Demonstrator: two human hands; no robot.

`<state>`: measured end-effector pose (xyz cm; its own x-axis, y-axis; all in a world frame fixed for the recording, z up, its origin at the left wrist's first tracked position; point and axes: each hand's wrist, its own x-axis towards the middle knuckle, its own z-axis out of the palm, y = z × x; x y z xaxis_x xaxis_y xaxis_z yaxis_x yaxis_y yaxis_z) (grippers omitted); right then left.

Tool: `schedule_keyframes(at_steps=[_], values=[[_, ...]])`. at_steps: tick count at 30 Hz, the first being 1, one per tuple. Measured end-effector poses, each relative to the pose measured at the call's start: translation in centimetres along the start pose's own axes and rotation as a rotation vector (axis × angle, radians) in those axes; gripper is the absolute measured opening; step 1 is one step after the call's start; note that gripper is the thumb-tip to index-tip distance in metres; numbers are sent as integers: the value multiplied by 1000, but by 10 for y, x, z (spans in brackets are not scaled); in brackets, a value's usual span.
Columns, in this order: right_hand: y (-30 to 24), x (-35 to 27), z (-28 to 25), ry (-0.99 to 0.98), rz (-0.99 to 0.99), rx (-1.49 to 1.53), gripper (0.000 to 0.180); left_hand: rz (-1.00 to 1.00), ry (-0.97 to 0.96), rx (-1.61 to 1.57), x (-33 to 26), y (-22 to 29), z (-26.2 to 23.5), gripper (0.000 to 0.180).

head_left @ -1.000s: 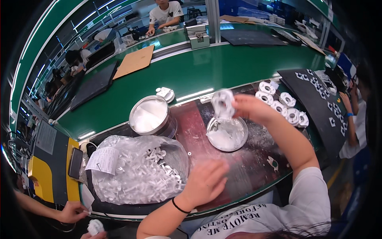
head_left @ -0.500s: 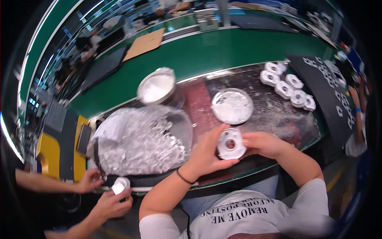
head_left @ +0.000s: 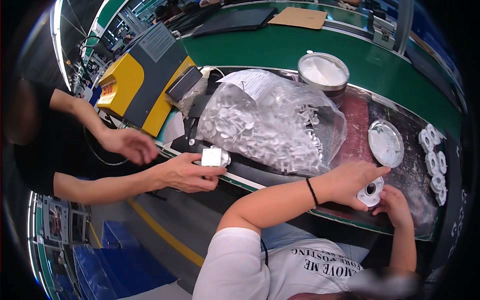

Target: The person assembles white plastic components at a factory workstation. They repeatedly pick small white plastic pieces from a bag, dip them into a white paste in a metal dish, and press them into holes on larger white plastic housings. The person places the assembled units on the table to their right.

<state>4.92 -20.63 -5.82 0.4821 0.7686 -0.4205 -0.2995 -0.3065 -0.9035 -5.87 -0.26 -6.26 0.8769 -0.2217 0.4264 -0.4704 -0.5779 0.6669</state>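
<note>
My left hand, with a black band on its wrist, and my right hand both grip a white round part with a dark centre hole. They hold it at the near edge of the dark work mat. A flat round metal plate lies just beyond my hands. Further left sits a big clear bag of white plastic parts.
A co-worker's hands at the left hold a small white square piece. A metal bowl stands behind the bag. Several white round parts line the right. A green belt and a yellow-grey machine lie beyond.
My right hand brought the white part down from above the metal plate to the table's near edge, and my left hand joined it. The view has swung left toward the co-worker.
</note>
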Motion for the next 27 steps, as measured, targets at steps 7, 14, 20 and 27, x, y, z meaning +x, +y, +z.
schedule_keyframes(at_steps=[7, 14, 20, 27], values=[[-3, 3, 5, 86, 48, -81, 35, -6, -7, 44, -3, -5, 4, 94], [-3, 4, 5, 191, 44, -210, 28, 67, 107, 180, -12, 1, 2, 88], [-8, 2, 4, 227, 8, -391, 26, 119, 263, 132, -85, 55, -39, 57], [5, -8, -1, 377, -62, -394, 23, -531, 1248, 386, -252, 36, -58, 69]])
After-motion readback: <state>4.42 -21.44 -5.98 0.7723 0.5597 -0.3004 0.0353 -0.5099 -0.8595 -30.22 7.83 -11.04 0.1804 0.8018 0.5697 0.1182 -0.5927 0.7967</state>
